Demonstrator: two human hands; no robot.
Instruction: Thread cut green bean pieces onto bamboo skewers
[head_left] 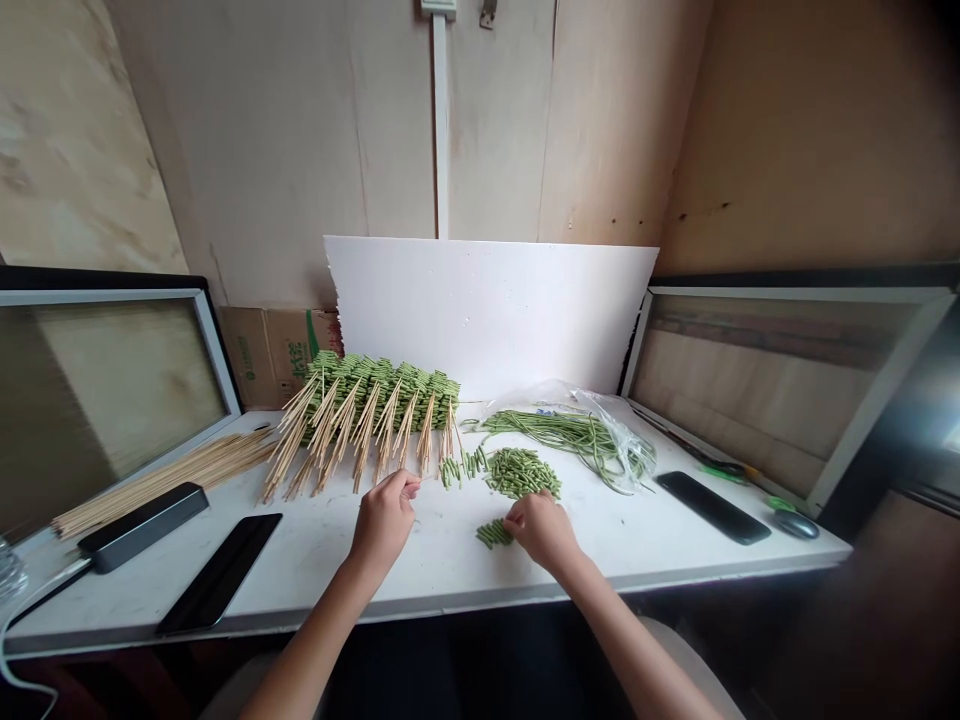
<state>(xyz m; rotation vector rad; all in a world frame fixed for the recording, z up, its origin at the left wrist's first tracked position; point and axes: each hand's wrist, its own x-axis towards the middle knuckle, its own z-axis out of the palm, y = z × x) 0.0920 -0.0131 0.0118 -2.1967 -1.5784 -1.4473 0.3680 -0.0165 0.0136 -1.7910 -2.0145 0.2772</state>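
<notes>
My left hand [386, 510] is closed in a pinch on a thin bamboo skewer [427, 477]. Pointing right, the skewer carries a row of cut long bean pieces [463, 466] on its far part. My right hand [544, 530] is closed, fingertips down at the right end of a small row of cut bean pieces [493, 533]; what lies between the fingers is hidden. Just beyond that hand is a loose pile of cut bean pieces [523, 470]. Behind my left hand, several finished bean skewers [382, 395] are stacked, their bare sticks towards me.
Whole long beans [559, 430] lie by a clear plastic bag [615, 425]. Bare skewers [172, 475], a black box-like device [142, 525] and a dark flat slab [221, 572] are left. A black phone [712, 507] and mouse [796, 524] sit right. A white board [495, 310] stands behind.
</notes>
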